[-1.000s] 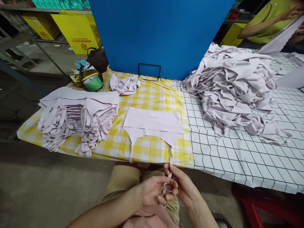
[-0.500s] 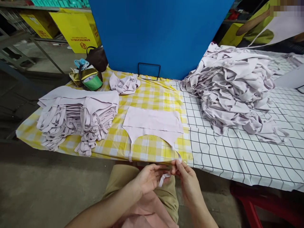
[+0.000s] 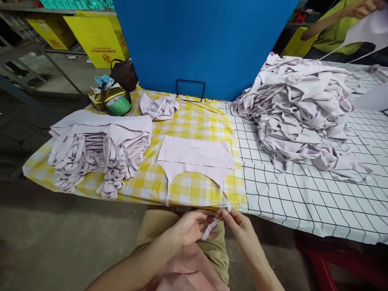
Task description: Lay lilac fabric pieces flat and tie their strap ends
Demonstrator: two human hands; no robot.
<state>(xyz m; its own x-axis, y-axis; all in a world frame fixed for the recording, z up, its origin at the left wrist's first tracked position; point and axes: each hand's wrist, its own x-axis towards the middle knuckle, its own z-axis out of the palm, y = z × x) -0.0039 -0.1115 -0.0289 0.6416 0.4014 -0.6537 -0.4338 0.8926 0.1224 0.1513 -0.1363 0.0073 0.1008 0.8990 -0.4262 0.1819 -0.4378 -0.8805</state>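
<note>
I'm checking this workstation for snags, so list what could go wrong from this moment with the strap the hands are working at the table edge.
1. Both the left hand and right hand pinch the thin strap off the table edge; a tug could drag the flat garment askew or off.
2. The other strap hangs loose over the edge and might catch on a knee.
3. The loose heap slumps toward the garment and may spill onto it.

2 hands; 1 flat garment; 1 folded stack; 1 loose heap; 2 bags.
</note>
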